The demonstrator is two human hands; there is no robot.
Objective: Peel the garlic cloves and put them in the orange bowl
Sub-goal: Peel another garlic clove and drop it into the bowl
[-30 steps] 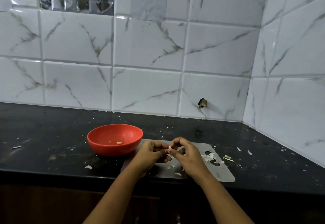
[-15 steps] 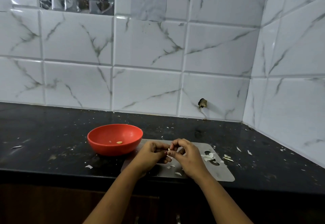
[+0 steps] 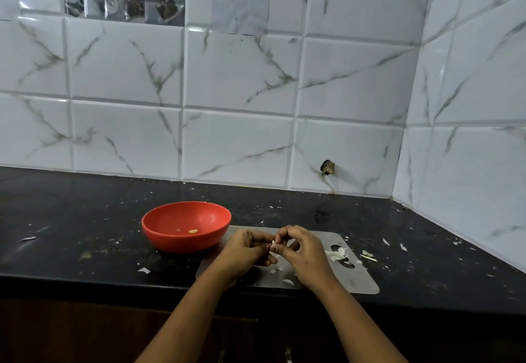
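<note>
Presently, at the left of the work area, the orange bowl (image 3: 182, 244) stands on the dark counter (image 3: 71, 234), close against the left end of a grey board (image 3: 361, 283); contact cannot be confirmed. One peeled clove (image 3: 193, 231) lies on the bowl floor, so the task is judged under way, not complete. The bowl's position appears deliberate: a short reach for the hand nearest it.

Next rightward, the left hand (image 3: 244, 251) is curled, its fingertips pinching a garlic clove (image 3: 273, 246) held above the board. The clove sits between the two hands, exposed only as a small pale tip (the rest is hidden by fingers). The right hand (image 3: 304, 251) meets it from the other side, thumb and forefinger nipping at the clove's top. Judgement: the left steadies, the right strips skin.

Further right, a heap of pale skins (image 3: 337, 254) lies over the board's cut-out, with loose flakes on the counter beyond. Working over the board presumably catches the waste. How much skin remains on the held clove cannot be told.
</note>
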